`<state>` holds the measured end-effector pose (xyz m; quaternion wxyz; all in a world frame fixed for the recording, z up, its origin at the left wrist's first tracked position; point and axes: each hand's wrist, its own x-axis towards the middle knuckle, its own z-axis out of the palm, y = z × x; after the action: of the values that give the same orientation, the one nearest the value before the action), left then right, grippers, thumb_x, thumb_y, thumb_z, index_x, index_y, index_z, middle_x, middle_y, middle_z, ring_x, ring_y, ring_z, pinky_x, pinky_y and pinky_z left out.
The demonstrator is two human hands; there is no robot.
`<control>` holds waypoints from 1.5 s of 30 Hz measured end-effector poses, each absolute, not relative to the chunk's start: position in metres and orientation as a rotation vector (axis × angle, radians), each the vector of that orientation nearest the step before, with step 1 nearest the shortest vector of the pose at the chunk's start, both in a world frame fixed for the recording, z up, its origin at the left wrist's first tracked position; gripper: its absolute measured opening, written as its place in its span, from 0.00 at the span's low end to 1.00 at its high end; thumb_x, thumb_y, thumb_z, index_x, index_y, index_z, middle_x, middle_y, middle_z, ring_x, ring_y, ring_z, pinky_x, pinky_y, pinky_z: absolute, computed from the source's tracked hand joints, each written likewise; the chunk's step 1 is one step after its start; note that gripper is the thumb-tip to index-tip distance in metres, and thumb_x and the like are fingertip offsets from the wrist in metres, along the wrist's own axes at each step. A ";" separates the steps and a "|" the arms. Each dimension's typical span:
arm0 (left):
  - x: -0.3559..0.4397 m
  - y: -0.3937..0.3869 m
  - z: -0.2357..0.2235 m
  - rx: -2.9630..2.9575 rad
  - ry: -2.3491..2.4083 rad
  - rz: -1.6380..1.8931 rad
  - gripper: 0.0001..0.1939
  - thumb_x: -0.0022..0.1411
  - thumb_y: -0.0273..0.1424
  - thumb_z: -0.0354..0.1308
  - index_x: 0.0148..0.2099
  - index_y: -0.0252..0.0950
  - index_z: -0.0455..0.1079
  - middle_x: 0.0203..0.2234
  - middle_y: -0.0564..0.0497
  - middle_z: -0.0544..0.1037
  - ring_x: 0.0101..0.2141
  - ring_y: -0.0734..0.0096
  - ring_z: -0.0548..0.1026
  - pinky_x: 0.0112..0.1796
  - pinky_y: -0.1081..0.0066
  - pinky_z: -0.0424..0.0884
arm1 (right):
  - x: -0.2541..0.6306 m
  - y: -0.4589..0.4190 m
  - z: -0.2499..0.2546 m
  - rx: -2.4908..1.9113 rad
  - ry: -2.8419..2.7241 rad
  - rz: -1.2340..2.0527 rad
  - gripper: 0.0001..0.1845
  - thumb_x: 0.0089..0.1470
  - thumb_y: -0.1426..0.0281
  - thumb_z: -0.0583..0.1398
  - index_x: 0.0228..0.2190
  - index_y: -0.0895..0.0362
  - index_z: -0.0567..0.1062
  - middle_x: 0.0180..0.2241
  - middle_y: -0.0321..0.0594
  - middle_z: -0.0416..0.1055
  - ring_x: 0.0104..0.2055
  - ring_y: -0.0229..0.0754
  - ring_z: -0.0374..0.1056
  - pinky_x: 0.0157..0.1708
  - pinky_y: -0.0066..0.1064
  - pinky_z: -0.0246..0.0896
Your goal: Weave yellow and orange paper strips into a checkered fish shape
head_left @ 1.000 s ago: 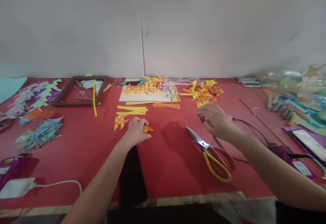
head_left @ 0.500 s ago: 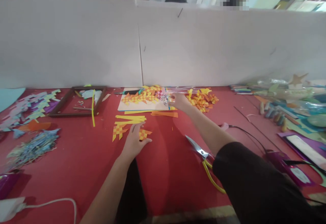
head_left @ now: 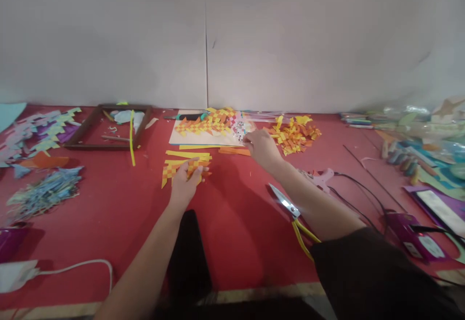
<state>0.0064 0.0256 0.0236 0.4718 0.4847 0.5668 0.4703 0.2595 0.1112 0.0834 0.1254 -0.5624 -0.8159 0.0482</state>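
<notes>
Since 0.5 s ago the L hand (head_left: 184,184) goes from thumb & fingers spread to closed round a small weave (head_left: 196,164), now shifted left toward the other weave (head_left: 167,173); R hand (head_left: 267,150) stays by the sparkly bits (head_left: 240,126) at the R end of the card (head_left: 185,139). L grip: nearly closed, small weave btwn thumb & fingers, just this side of the yellow strips (head_left: 189,154). R grip: fingers curled in, can't tell if they hold anything. Prob. best to keep the L pinch light & flat, b/c thin paper likely creases or works loose; hold the middle, not the pointed ends. R fingertips should come in from above, w/o dragging bits or nudging the card. Mind the R forearm too, as scissors (head_left: 288,206) lie right by it. Hard to see: small weave's near side is behind L fingers; R fingertips blurred; scissors' handles partly under arm & sleeve; phone (head_left: 191,257) partly behind L forearm; bits too small to ID.
</notes>
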 end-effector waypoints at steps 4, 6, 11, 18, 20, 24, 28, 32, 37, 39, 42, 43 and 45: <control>0.010 0.027 0.023 1.082 1.365 1.270 0.26 0.67 0.40 0.56 0.64 0.36 0.59 0.35 0.48 0.82 0.37 0.64 0.81 0.35 0.66 0.79 | 0.249 0.029 0.084 -1.296 -2.552 0.218 0.15 0.62 0.75 0.52 0.35 0.50 0.78 0.34 0.41 0.76 0.39 0.47 0.69 0.45 0.44 0.64; 0.011 0.027 0.023 1.074 1.353 1.278 0.28 0.65 0.38 0.57 0.64 0.37 0.60 0.33 0.49 0.82 0.36 0.63 0.82 0.33 0.68 0.79 | 0.247 -0.010 0.076 -1.177 -2.609 0.264 0.16 0.62 0.75 0.51 0.36 0.49 0.78 0.34 0.42 0.77 0.38 0.47 0.67 0.41 0.42 0.64; 0.011 0.027 0.022 1.126 1.336 1.271 0.20 0.65 0.36 0.57 0.57 0.40 0.69 0.34 0.50 0.82 0.40 0.64 0.82 0.33 0.71 0.80 | 0.255 -0.059 0.058 -1.092 -2.637 0.321 0.16 0.63 0.78 0.50 0.36 0.55 0.78 0.34 0.42 0.76 0.39 0.45 0.67 0.39 0.39 0.62; 0.012 0.027 0.023 1.221 1.332 1.229 0.09 0.64 0.31 0.55 0.41 0.39 0.77 0.34 0.49 0.82 0.40 0.65 0.81 0.32 0.73 0.79 | 0.275 -0.035 0.076 -1.119 -2.578 0.532 0.12 0.66 0.72 0.54 0.42 0.56 0.78 0.36 0.41 0.78 0.39 0.43 0.69 0.42 0.36 0.63; 0.012 0.027 0.025 1.234 1.341 1.216 0.10 0.64 0.30 0.55 0.41 0.38 0.77 0.34 0.49 0.82 0.39 0.65 0.81 0.33 0.73 0.79 | 0.278 -0.021 0.082 -1.252 -2.571 0.465 0.12 0.66 0.70 0.54 0.41 0.57 0.78 0.36 0.43 0.78 0.40 0.44 0.69 0.43 0.36 0.62; 0.012 0.027 0.024 1.263 1.360 1.200 0.11 0.64 0.30 0.54 0.42 0.38 0.77 0.34 0.49 0.82 0.39 0.65 0.81 0.33 0.72 0.78 | 0.282 0.000 0.088 -1.374 -2.758 0.501 0.12 0.64 0.72 0.55 0.38 0.58 0.79 0.38 0.45 0.77 0.43 0.46 0.69 0.44 0.36 0.61; 0.010 0.027 0.022 1.314 1.376 1.189 0.11 0.63 0.30 0.54 0.42 0.38 0.77 0.35 0.48 0.83 0.40 0.64 0.80 0.36 0.71 0.77 | 0.278 0.007 0.084 -1.357 -2.841 0.612 0.12 0.62 0.76 0.54 0.37 0.59 0.79 0.35 0.43 0.77 0.38 0.43 0.71 0.39 0.33 0.60; 0.010 0.027 0.024 1.346 1.393 1.181 0.11 0.63 0.29 0.54 0.41 0.38 0.78 0.33 0.49 0.83 0.40 0.65 0.80 0.37 0.70 0.77 | 0.267 0.004 0.079 -1.315 -2.848 0.691 0.13 0.63 0.77 0.53 0.38 0.58 0.79 0.37 0.41 0.77 0.40 0.41 0.71 0.41 0.31 0.60; 0.011 0.026 0.024 1.340 1.380 1.175 0.11 0.63 0.30 0.53 0.42 0.38 0.77 0.34 0.48 0.83 0.40 0.64 0.80 0.34 0.71 0.77 | 0.250 -0.003 0.088 -1.292 -2.831 0.707 0.13 0.63 0.75 0.55 0.41 0.56 0.79 0.44 0.43 0.74 0.46 0.42 0.69 0.44 0.32 0.60; 0.011 0.027 0.023 1.344 1.376 1.179 0.11 0.63 0.30 0.53 0.42 0.38 0.77 0.34 0.49 0.83 0.40 0.65 0.80 0.35 0.71 0.77 | 0.243 -0.004 0.093 -1.248 -2.891 0.692 0.12 0.63 0.74 0.56 0.41 0.55 0.80 0.46 0.43 0.73 0.48 0.43 0.67 0.45 0.32 0.59; 0.011 0.027 0.022 1.352 1.368 1.182 0.11 0.63 0.30 0.53 0.41 0.38 0.77 0.33 0.48 0.83 0.39 0.65 0.80 0.34 0.71 0.77 | 0.232 -0.002 0.101 -1.163 -3.038 0.689 0.11 0.61 0.75 0.58 0.38 0.54 0.81 0.45 0.42 0.72 0.48 0.43 0.66 0.42 0.31 0.58; 0.011 0.028 0.022 1.355 1.368 1.180 0.11 0.63 0.30 0.53 0.41 0.38 0.77 0.33 0.48 0.83 0.39 0.65 0.80 0.34 0.71 0.76 | 0.228 0.000 0.103 -1.149 -3.076 0.689 0.11 0.60 0.76 0.59 0.36 0.55 0.81 0.43 0.42 0.72 0.46 0.43 0.66 0.40 0.31 0.57; 0.011 0.028 0.023 1.363 1.372 1.175 0.11 0.63 0.30 0.53 0.42 0.38 0.77 0.34 0.48 0.83 0.38 0.65 0.80 0.33 0.71 0.75 | 0.221 0.004 0.106 -1.136 -3.135 0.667 0.09 0.60 0.76 0.59 0.34 0.57 0.80 0.40 0.43 0.72 0.42 0.43 0.66 0.37 0.32 0.55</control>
<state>0.0108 0.0278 0.0225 0.4253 0.5450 0.5487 0.4701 0.2210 0.0039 0.1055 -0.1292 -0.3312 -0.9142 0.1945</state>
